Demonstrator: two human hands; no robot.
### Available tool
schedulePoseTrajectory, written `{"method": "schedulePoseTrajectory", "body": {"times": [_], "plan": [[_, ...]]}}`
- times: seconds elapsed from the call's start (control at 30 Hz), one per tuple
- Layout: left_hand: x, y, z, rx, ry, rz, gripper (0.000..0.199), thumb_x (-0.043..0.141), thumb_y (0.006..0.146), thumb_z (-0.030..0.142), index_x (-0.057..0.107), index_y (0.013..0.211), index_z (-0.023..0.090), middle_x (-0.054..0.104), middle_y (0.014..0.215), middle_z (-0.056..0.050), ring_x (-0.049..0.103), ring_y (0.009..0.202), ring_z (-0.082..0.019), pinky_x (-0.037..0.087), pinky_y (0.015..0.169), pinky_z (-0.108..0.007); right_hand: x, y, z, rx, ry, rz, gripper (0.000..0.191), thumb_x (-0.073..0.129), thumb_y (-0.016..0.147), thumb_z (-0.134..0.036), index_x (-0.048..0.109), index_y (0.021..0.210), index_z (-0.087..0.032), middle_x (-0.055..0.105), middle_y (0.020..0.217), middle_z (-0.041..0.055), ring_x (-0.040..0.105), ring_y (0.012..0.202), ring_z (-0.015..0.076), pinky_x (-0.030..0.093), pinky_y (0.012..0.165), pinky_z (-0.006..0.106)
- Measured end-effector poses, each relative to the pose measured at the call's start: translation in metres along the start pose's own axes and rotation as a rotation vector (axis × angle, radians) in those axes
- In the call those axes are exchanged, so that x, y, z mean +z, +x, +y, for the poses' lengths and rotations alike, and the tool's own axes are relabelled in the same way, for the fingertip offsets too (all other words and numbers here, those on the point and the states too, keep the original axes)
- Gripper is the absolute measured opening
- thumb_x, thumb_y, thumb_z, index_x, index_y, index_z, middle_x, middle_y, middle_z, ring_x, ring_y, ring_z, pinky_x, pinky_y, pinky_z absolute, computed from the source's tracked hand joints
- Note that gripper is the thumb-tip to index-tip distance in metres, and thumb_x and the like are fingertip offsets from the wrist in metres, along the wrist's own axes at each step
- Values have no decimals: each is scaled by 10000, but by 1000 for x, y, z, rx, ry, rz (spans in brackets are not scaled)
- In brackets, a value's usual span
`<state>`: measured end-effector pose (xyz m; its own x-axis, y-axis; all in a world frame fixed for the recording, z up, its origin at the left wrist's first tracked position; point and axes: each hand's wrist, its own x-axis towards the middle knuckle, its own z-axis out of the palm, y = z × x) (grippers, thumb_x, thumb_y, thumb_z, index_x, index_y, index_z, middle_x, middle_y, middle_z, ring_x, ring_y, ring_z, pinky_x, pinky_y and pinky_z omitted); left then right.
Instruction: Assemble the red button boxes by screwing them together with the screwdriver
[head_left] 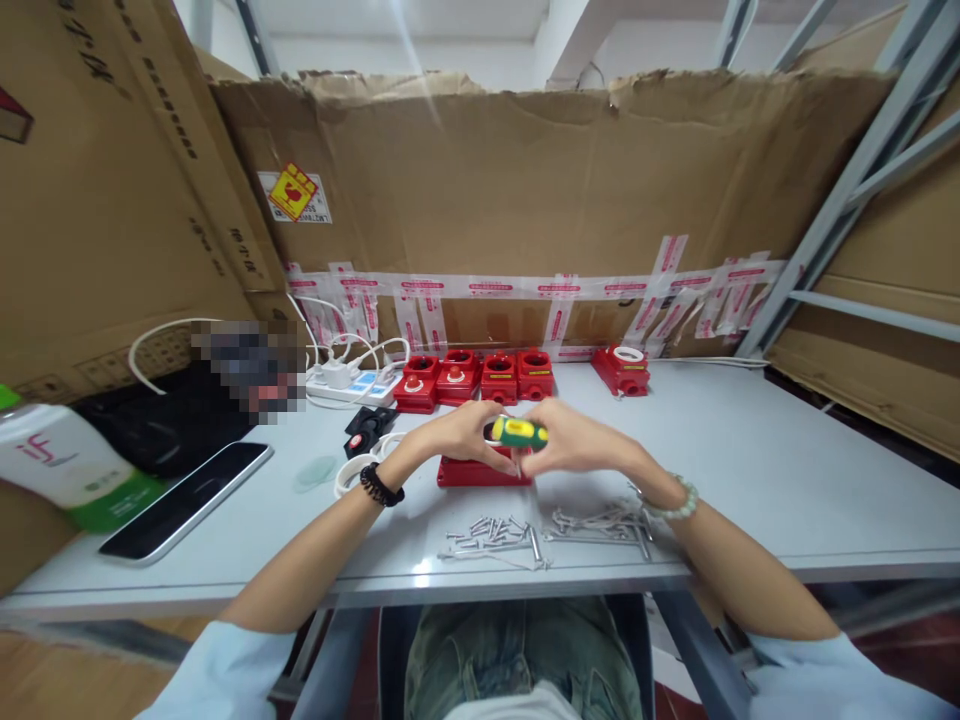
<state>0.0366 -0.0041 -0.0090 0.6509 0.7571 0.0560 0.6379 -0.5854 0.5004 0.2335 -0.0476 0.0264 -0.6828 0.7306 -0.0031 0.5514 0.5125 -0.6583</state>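
Observation:
A red box (pixel 480 474) lies on the table in front of me, its top largely covered by my hands. My left hand (pixel 459 436) grips it from the left, with the thumb bent toward the middle. From the right, my right hand (pixel 574 436) closes round a screwdriver (pixel 519 432) with a green and yellow handle. The handle stands over the box, and its tip is hidden by my fingers. Nearer to me lie a pile of silver screws (pixel 487 532) and a second pile of metal parts (pixel 596 520).
Several red boxes (pixel 499 378) line the back, another (pixel 621 372) with a white ring stands farther right. Left are white rings (pixel 352 474), black parts (pixel 367 432), a power strip (pixel 352 385), a phone (pixel 187 500) and a bottle (pixel 67 460). Cardboard (pixel 487 190) walls the back.

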Motion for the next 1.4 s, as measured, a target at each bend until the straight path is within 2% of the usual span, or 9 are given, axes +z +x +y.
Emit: {"method": "schedulePoseTrajectory", "body": {"times": [0.2, 0.4, 0.53, 0.67, 0.77, 0.93, 1.13, 1.23, 1.4], "plan": [[-1, 0, 2, -6, 36, -10, 556, 749, 594, 356, 604, 1083, 136, 663, 1070, -109, 624, 930, -274, 467, 773, -324, 37, 1, -9, -95, -288, -168, 316, 646, 614, -215, 337, 548, -202, 334, 521, -78, 276, 504, 72, 207, 474, 264], [-2, -1, 7, -39, 29, 4, 554, 766, 584, 353, 607, 1070, 142, 666, 1071, -101, 624, 943, -289, 474, 775, -331, 38, 1, -8, -92, -334, -175, 310, 664, 635, -244, 371, 545, -198, 382, 498, -68, 316, 479, 80, 218, 467, 267], [-5, -4, 2, -3, 3, -47, 542, 742, 644, 311, 584, 1137, 151, 657, 1138, -119, 621, 995, -294, 469, 836, -354, 25, -3, -15, -140, -150, 19, 75, 608, 725, -205, 547, 759, -180, 542, 675, -35, 419, 581, 95, 325, 541, 238], [-15, -19, -12, 34, -78, -77, 774, 783, 633, 487, 484, 1291, 210, 579, 1306, -112, 575, 1138, -294, 458, 924, -365, 9, -6, -17, -192, 82, 365, 163, 581, 842, -333, 546, 889, -181, 580, 766, -15, 485, 642, 102, 387, 592, 234], [-23, -38, -25, -3, -64, -46, 867, 793, 620, 530, 436, 1346, 220, 508, 1388, -128, 517, 1230, -290, 425, 986, -369, -1, -7, -15, -175, 150, 677, 269, 561, 871, -448, 512, 827, -188, 523, 684, -28, 460, 596, 96, 384, 561, 236], [-17, -51, -28, -39, 14, 14, 681, 739, 692, 546, 537, 1238, 193, 596, 1266, -123, 558, 1151, -290, 422, 983, -397, -11, -9, -15, -96, 57, 1019, 431, 586, 840, -513, 415, 596, -202, 369, 534, -53, 331, 501, 82, 295, 471, 248], [28, -26, -1, 85, -52, 199, 640, 675, 772, 544, 510, 1266, 173, 593, 1262, -155, 577, 1107, -295, 447, 958, -430, -4, -2, -25, -263, 78, 1146, 199, 628, 810, -336, 483, 749, -214, 479, 615, -52, 435, 532, 92, 394, 517, 245], [43, -19, 6, 114, -172, 156, 721, 710, 730, 558, 481, 1299, 179, 594, 1272, -141, 598, 1078, -290, 480, 921, -409, 5, 5, -24, -258, 109, 1078, 170, 611, 794, -286, 466, 861, -225, 481, 644, -64, 455, 519, 89, 406, 510, 238], [43, -22, 7, 41, -203, 154, 682, 732, 684, 588, 538, 1177, 159, 673, 1058, -98, 643, 890, -260, 512, 781, -362, 13, 10, -19, -231, 106, 961, 165, 580, 792, -250, 437, 870, -230, 444, 620, -83, 424, 475, 73, 396, 501, 229]]}}
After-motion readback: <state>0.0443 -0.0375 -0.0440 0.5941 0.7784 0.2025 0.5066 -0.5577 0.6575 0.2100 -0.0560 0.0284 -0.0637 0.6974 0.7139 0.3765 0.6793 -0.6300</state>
